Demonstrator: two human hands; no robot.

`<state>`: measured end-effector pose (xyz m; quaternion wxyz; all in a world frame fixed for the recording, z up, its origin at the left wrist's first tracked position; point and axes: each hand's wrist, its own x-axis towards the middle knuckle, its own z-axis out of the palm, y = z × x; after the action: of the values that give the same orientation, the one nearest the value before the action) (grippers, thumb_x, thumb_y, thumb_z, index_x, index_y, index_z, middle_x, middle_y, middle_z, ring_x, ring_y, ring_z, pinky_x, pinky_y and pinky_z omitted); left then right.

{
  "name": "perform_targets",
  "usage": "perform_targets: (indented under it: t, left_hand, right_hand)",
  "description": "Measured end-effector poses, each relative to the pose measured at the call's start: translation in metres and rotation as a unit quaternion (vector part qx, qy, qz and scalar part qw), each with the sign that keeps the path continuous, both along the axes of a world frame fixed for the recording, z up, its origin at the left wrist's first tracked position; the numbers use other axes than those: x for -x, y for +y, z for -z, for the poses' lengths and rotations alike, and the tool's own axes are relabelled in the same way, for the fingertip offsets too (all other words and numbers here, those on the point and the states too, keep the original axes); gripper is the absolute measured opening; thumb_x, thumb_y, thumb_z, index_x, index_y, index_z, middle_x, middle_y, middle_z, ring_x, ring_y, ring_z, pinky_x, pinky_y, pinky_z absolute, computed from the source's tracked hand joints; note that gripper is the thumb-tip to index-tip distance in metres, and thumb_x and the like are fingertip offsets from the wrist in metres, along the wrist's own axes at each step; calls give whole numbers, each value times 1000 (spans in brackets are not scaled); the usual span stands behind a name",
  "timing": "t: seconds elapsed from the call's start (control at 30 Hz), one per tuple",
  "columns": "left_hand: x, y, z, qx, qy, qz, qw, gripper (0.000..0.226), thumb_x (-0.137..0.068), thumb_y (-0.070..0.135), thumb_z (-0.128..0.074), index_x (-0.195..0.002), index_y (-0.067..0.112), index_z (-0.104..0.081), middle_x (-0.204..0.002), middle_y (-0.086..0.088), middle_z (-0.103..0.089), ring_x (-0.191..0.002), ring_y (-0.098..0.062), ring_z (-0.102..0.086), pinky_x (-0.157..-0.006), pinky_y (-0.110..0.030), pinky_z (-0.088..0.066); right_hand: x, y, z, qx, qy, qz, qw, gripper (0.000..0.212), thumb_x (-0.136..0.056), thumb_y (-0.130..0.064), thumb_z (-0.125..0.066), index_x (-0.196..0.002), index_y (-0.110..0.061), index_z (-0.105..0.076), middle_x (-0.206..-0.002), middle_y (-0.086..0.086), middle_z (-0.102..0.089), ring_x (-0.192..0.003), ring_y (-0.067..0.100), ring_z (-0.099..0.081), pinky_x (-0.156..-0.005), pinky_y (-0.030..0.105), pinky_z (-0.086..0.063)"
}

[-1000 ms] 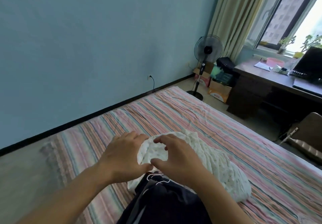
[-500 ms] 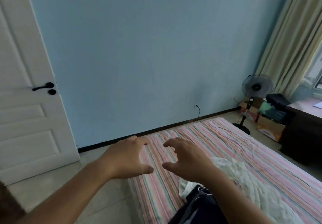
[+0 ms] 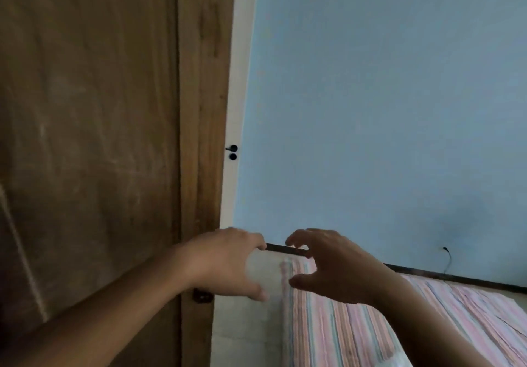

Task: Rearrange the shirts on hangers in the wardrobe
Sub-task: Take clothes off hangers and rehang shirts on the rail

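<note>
A brown wooden wardrobe door (image 3: 91, 138) fills the left half of the head view, seen from close up. My left hand (image 3: 228, 261) hovers in front of its right edge, fingers loosely curled, holding nothing. My right hand (image 3: 333, 269) floats just to the right, over the end of the striped bed (image 3: 370, 324), fingers spread and bent, also empty. No shirt or hanger is in view.
A small dark fitting (image 3: 203, 296) sits low on the wardrobe's edge. Behind it a strip of white room door with a black handle (image 3: 232, 152) shows. The pale blue wall (image 3: 385, 110) with a dark skirting board runs to the right.
The view has swung left from the bed to the wardrobe. The white and dark clothes on the bed have left the frame. Both hands let go of them and stay empty.
</note>
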<state>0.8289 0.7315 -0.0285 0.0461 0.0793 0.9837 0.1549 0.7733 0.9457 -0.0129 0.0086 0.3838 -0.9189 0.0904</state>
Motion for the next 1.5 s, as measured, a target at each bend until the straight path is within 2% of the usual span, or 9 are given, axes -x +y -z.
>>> perform_targets:
  t: [0.23,0.33,0.43,0.5,0.77,0.97,1.07,1.27,1.5]
  left_hand:
    - [-63,-55,-9,-17,14,-160,987,80,-72,63,-73,-140,38,-39,-138,14,-46,-117,-8,-50,-81,-24,-47]
    - [-95,-82,-7,-9,11,-231,973,89,-71,67,-71,-146,41,-32,-148,13,-39,-129,-10,-44,-94,-29,-45]
    - [-125,-106,-6,-9,-2,-290,957,91,-73,65,-71,-149,39,-28,-154,13,-34,-135,-11,-40,-105,-34,-43]
    - [-146,-121,-8,-7,-1,-317,948,90,-75,61,-72,-150,37,-28,-156,13,-30,-138,-12,-37,-108,-36,-41]
    - [-241,-206,-27,-9,-3,-359,933,72,-83,52,-70,-144,35,-37,-143,13,-41,-117,-4,-44,-96,-27,-45]
    - [-299,-254,-24,42,2,-438,898,79,-80,60,-67,-145,28,-35,-139,7,-46,-113,-9,-50,-90,-28,-49]
    - [-324,-269,-25,59,15,-483,874,65,-81,59,-66,-134,27,-43,-129,8,-51,-108,-10,-54,-88,-32,-51]
    - [-360,-289,-26,69,60,-551,829,34,-92,41,-60,-121,28,-51,-98,12,-54,-85,-3,-55,-75,-32,-54]
    - [-403,-298,-21,139,40,-649,747,16,-98,25,-52,-110,14,-50,-100,-4,-53,-84,-19,-57,-75,-41,-52]
  right_hand:
    - [-3,-72,-5,-27,-7,-131,991,55,-86,-55,-67,-135,-39,-47,-137,-15,-54,-118,8,-56,-99,34,-52]
    - [-13,-108,-6,-16,-9,-182,983,54,-87,-52,-68,-135,-38,-49,-135,-14,-57,-112,9,-61,-94,33,-55]
    - [-29,-143,-4,-15,-4,-226,974,50,-87,-50,-68,-133,-39,-49,-129,-15,-60,-98,5,-62,-81,19,-53]
    - [-43,-167,-2,-11,15,-241,970,52,-87,-51,-67,-134,-40,-48,-131,-16,-58,-105,6,-61,-86,20,-51]
    - [-103,-279,-11,-4,61,-311,949,56,-86,-53,-66,-136,-39,-44,-126,-13,-56,-106,9,-59,-83,24,-48]
    - [-150,-355,-12,23,36,-370,928,47,-88,-41,-67,-131,-34,-52,-120,-6,-60,-107,16,-62,-83,27,-50]
    - [-164,-386,-12,20,26,-392,919,47,-89,-43,-66,-132,-36,-50,-120,-7,-61,-110,15,-60,-82,28,-48]
    - [-189,-438,-14,10,-79,-476,876,38,-88,-45,-66,-124,-42,-53,-112,-18,-61,-99,3,-60,-84,31,-55]
    - [-248,-500,-10,32,-188,-561,806,47,-83,-52,-69,-124,-29,-59,-101,-12,-67,-91,5,-65,-81,30,-56]
